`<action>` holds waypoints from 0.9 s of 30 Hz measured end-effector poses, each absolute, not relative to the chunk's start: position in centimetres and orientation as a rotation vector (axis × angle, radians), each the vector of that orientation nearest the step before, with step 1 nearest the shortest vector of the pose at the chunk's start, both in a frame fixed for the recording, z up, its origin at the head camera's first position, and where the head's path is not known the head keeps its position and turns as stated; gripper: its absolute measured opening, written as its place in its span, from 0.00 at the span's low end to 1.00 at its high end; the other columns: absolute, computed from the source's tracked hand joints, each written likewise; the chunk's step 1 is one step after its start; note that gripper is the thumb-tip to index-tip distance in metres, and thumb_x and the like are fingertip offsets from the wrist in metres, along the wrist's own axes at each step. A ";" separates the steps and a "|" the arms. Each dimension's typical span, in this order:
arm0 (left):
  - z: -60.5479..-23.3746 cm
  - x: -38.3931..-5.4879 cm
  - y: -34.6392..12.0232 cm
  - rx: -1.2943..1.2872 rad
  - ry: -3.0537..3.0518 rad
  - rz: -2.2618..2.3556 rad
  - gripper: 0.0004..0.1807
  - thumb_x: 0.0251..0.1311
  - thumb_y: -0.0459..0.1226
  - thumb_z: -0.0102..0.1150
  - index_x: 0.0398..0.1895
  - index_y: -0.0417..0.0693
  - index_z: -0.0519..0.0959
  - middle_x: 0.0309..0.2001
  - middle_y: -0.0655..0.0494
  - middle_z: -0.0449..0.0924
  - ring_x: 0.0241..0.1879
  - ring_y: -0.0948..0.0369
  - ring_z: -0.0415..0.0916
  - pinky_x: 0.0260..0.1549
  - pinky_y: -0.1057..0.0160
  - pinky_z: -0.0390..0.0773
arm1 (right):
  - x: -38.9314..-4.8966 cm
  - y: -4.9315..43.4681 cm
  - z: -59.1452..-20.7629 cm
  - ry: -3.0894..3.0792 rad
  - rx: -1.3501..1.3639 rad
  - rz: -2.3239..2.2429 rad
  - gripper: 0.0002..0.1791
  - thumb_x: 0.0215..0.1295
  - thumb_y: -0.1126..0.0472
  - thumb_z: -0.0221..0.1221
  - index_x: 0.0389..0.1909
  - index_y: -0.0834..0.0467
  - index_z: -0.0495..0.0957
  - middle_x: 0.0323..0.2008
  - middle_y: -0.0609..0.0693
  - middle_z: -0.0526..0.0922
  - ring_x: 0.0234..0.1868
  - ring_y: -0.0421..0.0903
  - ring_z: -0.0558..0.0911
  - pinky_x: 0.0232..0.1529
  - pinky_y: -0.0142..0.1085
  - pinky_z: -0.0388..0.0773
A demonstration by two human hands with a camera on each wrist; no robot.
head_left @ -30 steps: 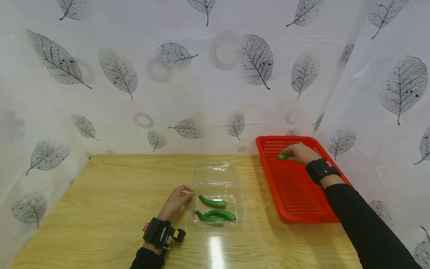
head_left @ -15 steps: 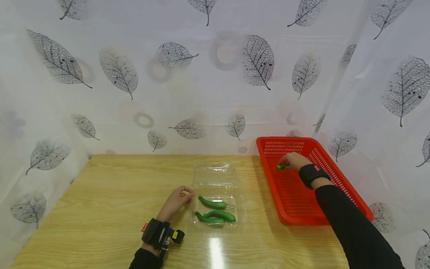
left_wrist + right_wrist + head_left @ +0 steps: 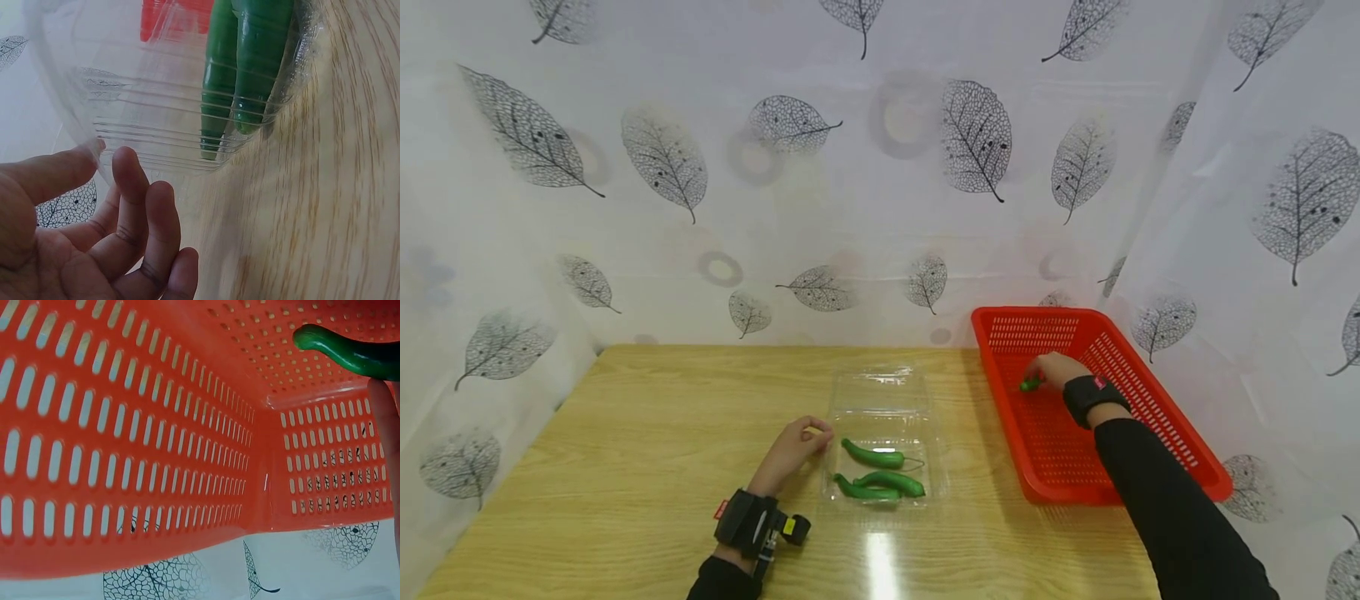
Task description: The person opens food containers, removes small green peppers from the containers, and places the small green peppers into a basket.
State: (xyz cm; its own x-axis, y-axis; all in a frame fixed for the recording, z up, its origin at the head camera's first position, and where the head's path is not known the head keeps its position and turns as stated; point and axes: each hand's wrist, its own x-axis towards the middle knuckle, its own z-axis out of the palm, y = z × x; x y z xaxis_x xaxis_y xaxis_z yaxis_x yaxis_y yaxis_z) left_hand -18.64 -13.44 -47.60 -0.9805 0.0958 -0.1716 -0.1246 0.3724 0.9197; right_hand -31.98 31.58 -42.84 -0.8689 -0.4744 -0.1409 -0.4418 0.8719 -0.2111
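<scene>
My right hand (image 3: 1057,370) is inside the red plastic basket (image 3: 1030,492), holding a green chili pepper (image 3: 1029,385). In the right wrist view the curved end of that pepper (image 3: 340,353) sticks out past a finger at the upper right; most of the hand is out of that view. At the left side of a clear plastic container (image 3: 880,387), its lid folded back, my left hand (image 3: 793,452) pinches the rim. The left wrist view shows its thumb and forefinger (image 3: 128,178) at the ribbed plastic wall. Several green chili peppers (image 3: 889,482) lie in the container.
The basket stands at the right of the wooden table (image 3: 685,425), the container in the middle. Behind and at both sides hangs a white curtain (image 3: 880,208) with a leaf print. The basket's perforated walls (image 3: 125,425) rise around my right hand.
My right hand has moved toward me and slightly left, lower in the basket, with the chili pepper still in its fingers. The left hand has stayed at the container's side.
</scene>
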 end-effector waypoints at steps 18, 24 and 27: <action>-47.3 -18.5 -13.3 -0.037 2.441 1.660 0.12 0.64 0.37 0.54 0.42 0.35 0.75 0.31 0.42 0.81 0.30 0.63 0.75 0.36 0.62 0.73 | -32.1 31.9 -44.1 2.849 -0.749 -0.229 0.07 0.52 0.69 0.65 0.34 0.58 0.85 0.32 0.52 0.86 0.35 0.49 0.83 0.40 0.45 0.79; -47.2 -18.5 -13.3 -0.033 2.440 1.650 0.12 0.64 0.37 0.54 0.42 0.36 0.75 0.30 0.43 0.81 0.30 0.63 0.75 0.35 0.63 0.71 | -32.3 32.3 -44.7 2.839 -0.730 -0.235 0.08 0.55 0.70 0.63 0.36 0.59 0.85 0.34 0.53 0.86 0.35 0.50 0.82 0.39 0.45 0.78; -47.3 -18.5 -13.4 -0.030 2.438 1.647 0.12 0.64 0.37 0.54 0.42 0.36 0.75 0.30 0.45 0.81 0.30 0.63 0.75 0.34 0.65 0.71 | -32.3 32.4 -44.8 2.829 -0.752 -0.240 0.09 0.55 0.70 0.63 0.38 0.61 0.84 0.35 0.56 0.85 0.36 0.53 0.82 0.39 0.45 0.78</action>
